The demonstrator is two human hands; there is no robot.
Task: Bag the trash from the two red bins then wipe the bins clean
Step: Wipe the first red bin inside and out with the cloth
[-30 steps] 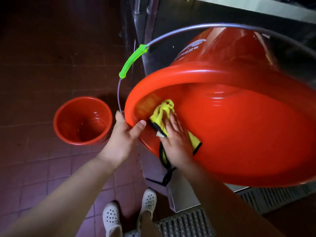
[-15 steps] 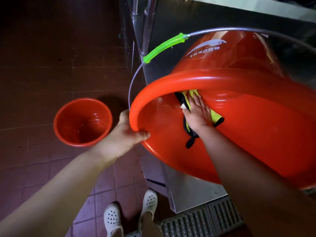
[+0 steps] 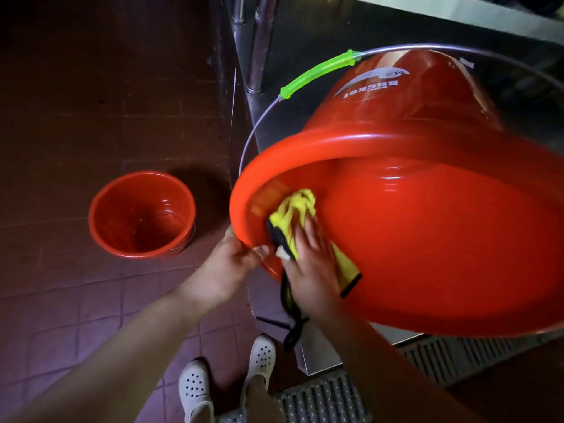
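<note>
Nearest the camera, two white perforated clogs (image 3: 225, 380) stand on the reddish tiled floor (image 3: 76, 294), the toes just beside a metal drain grate (image 3: 323, 398) whose far end is cut off by the right forearm. Up from there, the left hand (image 3: 227, 264) grasps the low edge of the big red bin (image 3: 427, 254), thumb hooked over the rim and into the mouth; the fingers behind the rim are hidden. The right hand (image 3: 311, 261) lies flat, fingers straight and spread, pressing a yellow cloth (image 3: 293, 215) against the inner wall close to that rim. The fingers are motion-blurred. The cloth bunches above the fingertips, and its dark trim and a black strap dangle out past the lip. The bin is tipped on its side, mouth toward the camera, and its right side runs out of frame. What carries its weight cannot be made out. Its wire handle with a green grip (image 3: 317, 73) arcs above, white printing upside down on the outer wall. Behind it, a steel worktop (image 3: 396, 19) and its legs sit in deep shadow. Off to the left, well apart, the small red bin (image 3: 142, 213) stands upright on the floor, its inside glossy. The far floor fades to black.
</note>
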